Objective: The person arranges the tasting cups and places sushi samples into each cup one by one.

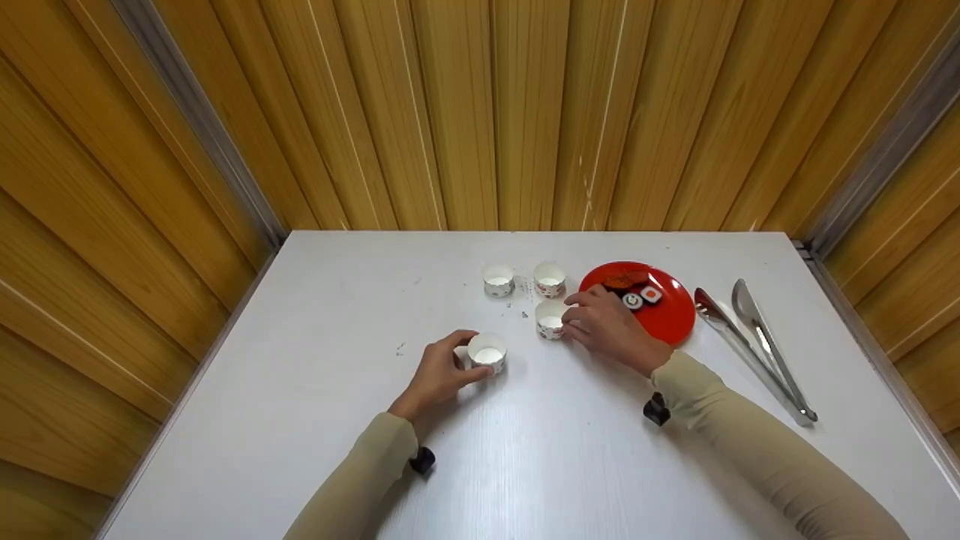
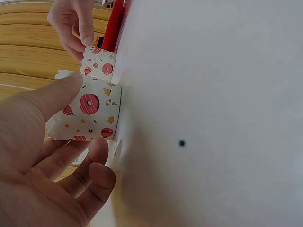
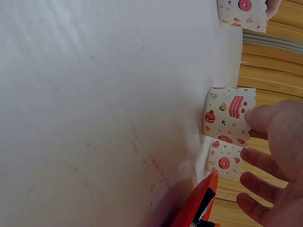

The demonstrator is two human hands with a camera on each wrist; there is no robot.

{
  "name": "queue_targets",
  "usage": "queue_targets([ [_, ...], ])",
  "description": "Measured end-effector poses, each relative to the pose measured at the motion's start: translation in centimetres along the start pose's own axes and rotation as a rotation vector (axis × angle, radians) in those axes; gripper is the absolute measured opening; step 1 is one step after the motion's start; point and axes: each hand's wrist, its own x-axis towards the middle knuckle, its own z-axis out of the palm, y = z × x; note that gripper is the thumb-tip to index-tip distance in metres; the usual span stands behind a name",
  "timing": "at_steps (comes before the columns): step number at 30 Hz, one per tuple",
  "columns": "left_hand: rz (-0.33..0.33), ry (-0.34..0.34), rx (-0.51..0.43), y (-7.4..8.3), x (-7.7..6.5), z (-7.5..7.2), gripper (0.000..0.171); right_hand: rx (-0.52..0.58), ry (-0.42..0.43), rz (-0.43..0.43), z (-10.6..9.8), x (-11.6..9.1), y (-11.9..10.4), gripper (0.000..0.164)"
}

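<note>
My left hand (image 1: 439, 370) holds a white paper baking cup (image 1: 487, 354) upright on the table, thumb at its front and index finger behind its rim. Pink doughnut prints show on this cup's side in the left wrist view. Farther right, my right hand (image 1: 611, 328) pinches another paper baking cup (image 1: 550, 321) by its right side. In the right wrist view, the thumb (image 3: 260, 117) lies on that printed cup (image 3: 227, 115), while several fingers extend past it. Behind stand two more baking cups, one on the left (image 1: 499, 281) and one on the right (image 1: 550, 280).
A red plate (image 1: 679, 319) carrying sushi-like pieces (image 1: 632, 300) is beside and partly under the right hand. Metal tongs (image 1: 757, 352) lie spread at the right on the white table (image 1: 262, 420). Wood-patterned panels (image 1: 465, 112) enclose its back and sides.
</note>
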Motion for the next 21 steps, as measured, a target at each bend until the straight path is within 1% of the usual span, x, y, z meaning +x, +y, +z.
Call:
queue_targets([
  [7, -0.007, 0.0, 0.005, -0.1, 0.0, 0.0, 0.06, -0.027, -0.019, 0.006, -0.2, 0.2, -0.2, 0.013],
  [11, -0.012, -0.001, 0.021, -0.1, 0.1, 0.1, 0.06, -0.049, -0.028, 0.018, -0.5, 0.3, -0.5, 0.018],
  [15, -0.009, -0.001, 0.025, -0.2, 0.1, 0.1, 0.06, -0.034, -0.034, 0.033, -0.9, 0.5, -1.0, 0.023],
  [18, -0.008, 0.001, 0.023, -0.2, 0.0, 0.1, 0.06, -0.016, -0.031, 0.018, -1.1, 0.9, -1.5, 0.024],
  [21, -0.003, 0.001, 0.024, -0.2, 0.0, 0.1, 0.059, -0.004, -0.013, -0.025, -1.1, 1.2, -2.1, 0.022],
])
